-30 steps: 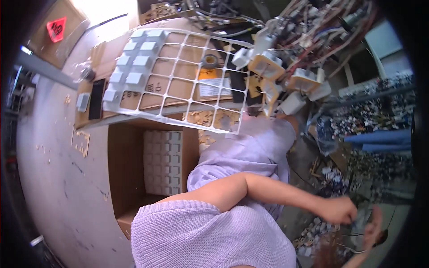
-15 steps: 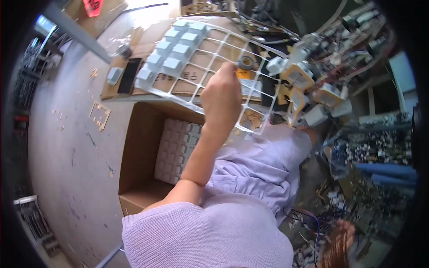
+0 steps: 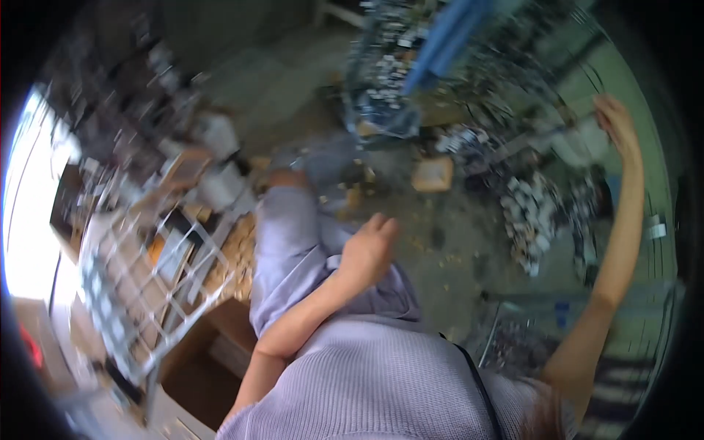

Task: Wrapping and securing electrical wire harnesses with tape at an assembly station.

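Note:
My left hand [image 3: 369, 251] is raised in front of my lap, its fingers curled; their inside is hidden, so I cannot make out what they hold, if anything. Far to the right, my right hand [image 3: 614, 123] reaches out at the end of a stretched arm. Its fingertips are smeared, beside a blurred whitish thing [image 3: 583, 145]. At the left lies a white lattice tray [image 3: 169, 339], with several pale blocks [image 3: 103, 301] in rows along one side. Neither hand touches this tray.
An open cardboard box [image 3: 196, 385] stands beside the tray. Pale pieces [image 3: 529, 220] lie heaped on the floor at the right, near a square tan-edged piece [image 3: 433, 174]. Farther off are a clear bag of small parts [image 3: 383, 88] and a blue cloth [image 3: 444, 44].
My view has swung right, so the tray and box now appear at the left. My left hand has left the tray for my lap. My right arm now shows, stretched out.

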Available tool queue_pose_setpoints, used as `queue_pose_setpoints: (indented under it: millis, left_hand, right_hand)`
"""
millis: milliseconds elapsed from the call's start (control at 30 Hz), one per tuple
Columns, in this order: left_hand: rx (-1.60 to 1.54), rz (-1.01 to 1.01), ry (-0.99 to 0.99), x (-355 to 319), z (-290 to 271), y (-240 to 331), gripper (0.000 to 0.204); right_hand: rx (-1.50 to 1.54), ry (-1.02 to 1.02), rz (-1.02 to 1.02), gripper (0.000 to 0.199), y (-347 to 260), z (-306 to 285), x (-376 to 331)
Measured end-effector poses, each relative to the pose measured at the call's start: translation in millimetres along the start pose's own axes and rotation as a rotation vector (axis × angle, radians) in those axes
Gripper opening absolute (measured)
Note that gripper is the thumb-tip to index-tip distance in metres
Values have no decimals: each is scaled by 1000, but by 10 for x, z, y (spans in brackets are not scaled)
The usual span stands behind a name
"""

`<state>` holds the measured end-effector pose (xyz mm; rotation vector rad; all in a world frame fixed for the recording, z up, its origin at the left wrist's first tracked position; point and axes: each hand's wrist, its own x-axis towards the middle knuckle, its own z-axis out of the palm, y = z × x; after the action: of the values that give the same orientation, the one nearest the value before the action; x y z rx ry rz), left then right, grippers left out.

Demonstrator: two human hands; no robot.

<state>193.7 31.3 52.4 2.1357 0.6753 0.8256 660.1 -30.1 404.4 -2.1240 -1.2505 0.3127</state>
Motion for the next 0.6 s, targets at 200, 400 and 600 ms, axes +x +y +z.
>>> queue_pose_setpoints:
  millis: [200, 400, 600]
  left_hand:
    - [-267, -69, -184, -89, 478, -774, 16]
    - [-597, -521, -231, -7, 401, -994, 13]
    - [-423, -331, -219, 13, 457, -1088, 30]
  right_hand:
    - [128, 131, -64, 18, -86, 94, -419]
    - [-1, -50, 195, 26, 9, 535, -861]
    - [156, 75, 418, 24, 38, 458, -1075]
